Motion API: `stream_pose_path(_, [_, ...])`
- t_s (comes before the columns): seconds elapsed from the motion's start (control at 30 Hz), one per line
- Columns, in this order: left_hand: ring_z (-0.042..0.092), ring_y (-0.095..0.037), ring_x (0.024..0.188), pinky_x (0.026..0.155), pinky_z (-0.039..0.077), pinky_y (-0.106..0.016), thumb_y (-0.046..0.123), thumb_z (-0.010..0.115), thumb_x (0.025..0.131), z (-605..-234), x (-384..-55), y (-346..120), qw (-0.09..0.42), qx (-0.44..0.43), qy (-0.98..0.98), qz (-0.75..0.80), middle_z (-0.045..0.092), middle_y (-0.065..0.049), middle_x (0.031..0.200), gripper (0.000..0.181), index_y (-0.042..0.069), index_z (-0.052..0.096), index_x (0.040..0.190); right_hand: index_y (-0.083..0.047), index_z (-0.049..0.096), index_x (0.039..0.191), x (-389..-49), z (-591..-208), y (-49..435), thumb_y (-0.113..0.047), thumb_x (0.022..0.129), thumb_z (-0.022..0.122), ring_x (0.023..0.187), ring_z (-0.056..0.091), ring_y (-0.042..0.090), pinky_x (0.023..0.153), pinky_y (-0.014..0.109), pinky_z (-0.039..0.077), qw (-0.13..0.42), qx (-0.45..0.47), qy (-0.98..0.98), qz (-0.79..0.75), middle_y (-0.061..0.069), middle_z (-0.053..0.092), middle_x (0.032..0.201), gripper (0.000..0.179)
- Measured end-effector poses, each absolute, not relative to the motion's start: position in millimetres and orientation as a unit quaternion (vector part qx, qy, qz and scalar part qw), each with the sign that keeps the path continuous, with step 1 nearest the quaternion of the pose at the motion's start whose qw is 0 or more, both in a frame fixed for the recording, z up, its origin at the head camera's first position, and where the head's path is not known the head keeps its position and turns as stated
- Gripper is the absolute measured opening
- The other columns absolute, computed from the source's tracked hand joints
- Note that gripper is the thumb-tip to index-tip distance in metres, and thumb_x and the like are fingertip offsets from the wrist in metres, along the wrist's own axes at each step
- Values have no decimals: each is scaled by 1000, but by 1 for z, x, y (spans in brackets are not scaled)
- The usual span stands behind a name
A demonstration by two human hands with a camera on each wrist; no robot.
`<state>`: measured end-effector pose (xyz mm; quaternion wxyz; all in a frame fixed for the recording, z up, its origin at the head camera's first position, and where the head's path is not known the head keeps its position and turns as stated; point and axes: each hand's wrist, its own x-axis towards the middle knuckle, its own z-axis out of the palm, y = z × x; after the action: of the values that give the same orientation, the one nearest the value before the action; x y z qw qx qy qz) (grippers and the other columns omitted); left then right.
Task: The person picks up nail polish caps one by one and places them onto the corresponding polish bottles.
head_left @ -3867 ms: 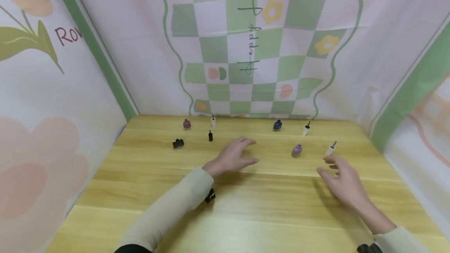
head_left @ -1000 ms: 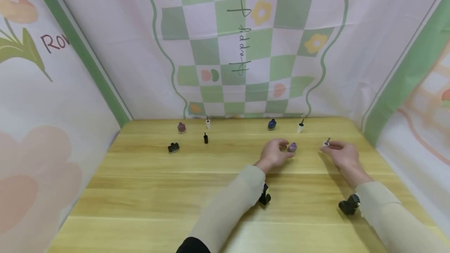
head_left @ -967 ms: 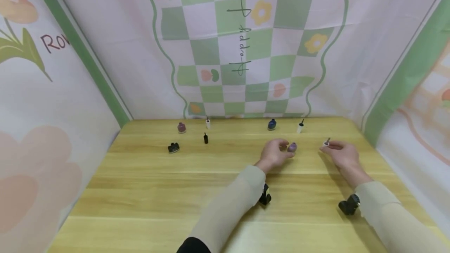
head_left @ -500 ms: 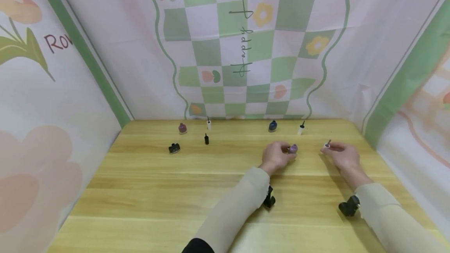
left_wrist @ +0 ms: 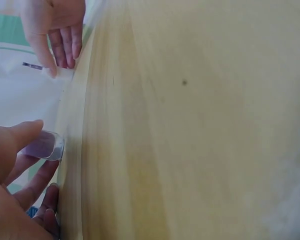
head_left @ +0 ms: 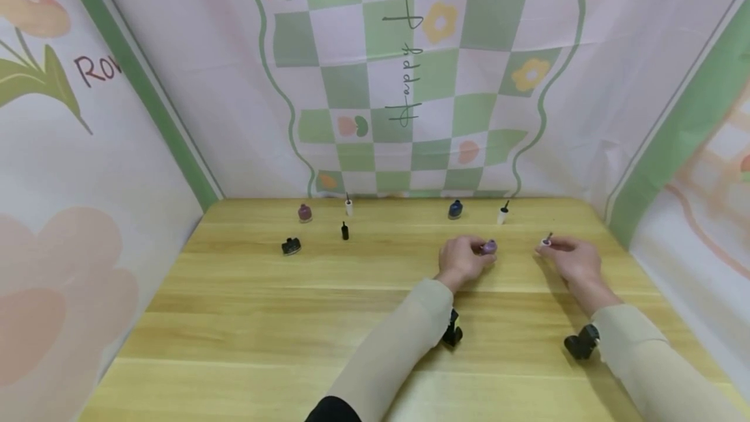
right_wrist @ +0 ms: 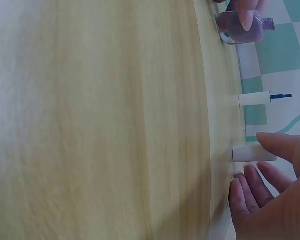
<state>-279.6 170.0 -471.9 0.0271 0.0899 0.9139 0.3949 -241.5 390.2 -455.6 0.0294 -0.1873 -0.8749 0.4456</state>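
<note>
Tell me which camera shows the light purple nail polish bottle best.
The right wrist view: the light purple nail polish bottle looks large, neck and base both visible, though partly covered. The left wrist view shows mainly its base end; the head view shows it small, held in the left hand.

Lilac bottle [right_wrist: 234, 28], white cap [right_wrist: 247, 153]; green-white checked backdrop [head_left: 433, 73].

A pale yellow wood-grain table [head_left: 234, 318] has a white fabric backdrop [head_left: 240, 83] behind it, printed with a green-and-white checkered panel [head_left: 342, 88] and the sideways word "Happy". To the table's left hangs a white side cloth [head_left: 47, 168] with large peach flowers; to its right, a green-banded cloth [head_left: 674, 155]. Soft light leaves a pale sheen along the table's near part.
</note>
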Motion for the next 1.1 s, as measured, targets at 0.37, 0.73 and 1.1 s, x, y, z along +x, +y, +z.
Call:
stream_pose_path(0.37, [62, -3, 101, 100, 40, -26, 43, 82, 87, -470, -278, 173, 30, 80, 912, 400, 72, 23, 100, 24, 37, 78, 110, 3, 52, 144, -242, -457, 393, -29, 100, 67, 135, 46, 47, 106, 55, 43, 37, -191, -875, 444, 30, 48, 148, 57])
stream_pose_path(0.73, [65, -4, 94, 88, 53, -24, 33, 80, 91, -468, -281, 159, 54, 102, 871, 477, 75, 14, 102, 20, 26, 80, 109, 3, 54, 142, -238, -453, 386, -31, 100, 66, 131, 49, 44, 84, 31, 45, 37, -185, -879, 439, 30, 50, 147, 55])
stream_pose_path(1.1, [64, -3, 87, 75, 54, -17, 17, 81, 91, -466, -280, 138, 60, 134, 826, 544, 76, 6, 101, 17, 13, 80, 107, 5, 53, 141, -229, -446, 380, -29, 101, 66, 101, 66, 18, 78, 20, 58, 28, -154, -874, 459, 30, 54, 141, 55])
